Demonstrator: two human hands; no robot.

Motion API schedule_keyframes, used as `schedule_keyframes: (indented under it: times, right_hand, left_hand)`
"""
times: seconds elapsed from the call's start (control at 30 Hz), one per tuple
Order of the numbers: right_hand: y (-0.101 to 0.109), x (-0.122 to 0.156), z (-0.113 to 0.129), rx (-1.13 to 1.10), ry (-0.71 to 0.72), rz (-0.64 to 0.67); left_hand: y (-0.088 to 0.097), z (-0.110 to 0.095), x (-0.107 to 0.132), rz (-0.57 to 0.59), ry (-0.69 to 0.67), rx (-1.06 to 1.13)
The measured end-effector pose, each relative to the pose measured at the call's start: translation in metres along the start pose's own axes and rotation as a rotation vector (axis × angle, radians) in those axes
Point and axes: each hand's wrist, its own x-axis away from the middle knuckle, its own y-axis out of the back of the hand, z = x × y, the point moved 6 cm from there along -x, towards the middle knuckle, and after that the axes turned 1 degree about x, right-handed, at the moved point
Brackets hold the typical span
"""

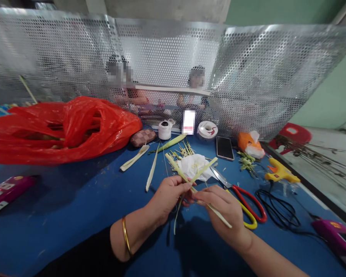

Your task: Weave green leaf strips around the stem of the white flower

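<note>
My left hand (167, 195) and my right hand (222, 209) meet over the blue table (75, 207), both pinched on thin pale-green palm leaf strips (181, 174). The strips cross between my fingertips; one end points up and left, another up and right, and a long end trails down past my right palm. A gold bangle sits on my left wrist. Just beyond my fingers lies a crumpled white plastic piece (194, 166). Red-and-yellow-handled scissors (242, 200) lie right beside my right hand.
A big red plastic bag (63, 129) fills the left. Loose leaf strips (152, 169), thread spool (164, 129), tape roll (207, 130), phone (225, 148), yellow glue gun (281, 173) with black cord, and magenta devices (338, 238) lie around. A perforated metal screen (248, 77) stands behind, people beyond it.
</note>
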Motion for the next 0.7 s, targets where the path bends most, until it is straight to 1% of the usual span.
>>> schedule_keyframes:
  times: [0.17,0.23,0.33,0.43,0.6,0.67,0.7]
  right_hand:
    - [-0.005,0.003,0.013,0.061,0.132,0.048]
    - [-0.008,0.004,0.018,0.084,0.192,0.087]
    - [-0.013,0.006,0.02,0.111,0.238,0.146]
    - [-0.016,0.007,0.02,0.143,0.253,0.165]
    - [-0.015,0.004,0.015,0.171,0.224,0.18]
    - [-0.012,0.006,0.012,0.177,0.227,0.167]
    - [-0.01,0.007,0.009,0.172,0.203,0.137]
  left_hand:
    - [0.001,0.006,-0.001,-0.049,0.015,0.052]
    - [0.001,0.007,-0.001,-0.05,0.01,0.058]
    - [0.001,0.007,-0.001,-0.066,-0.009,0.041]
    - [0.002,0.005,-0.002,-0.077,-0.023,0.025]
    - [0.003,0.003,-0.007,-0.015,-0.011,0.069]
    - [0.006,0.001,-0.008,-0.034,-0.005,0.087]
    - [0.007,0.001,-0.008,-0.048,0.001,0.089]
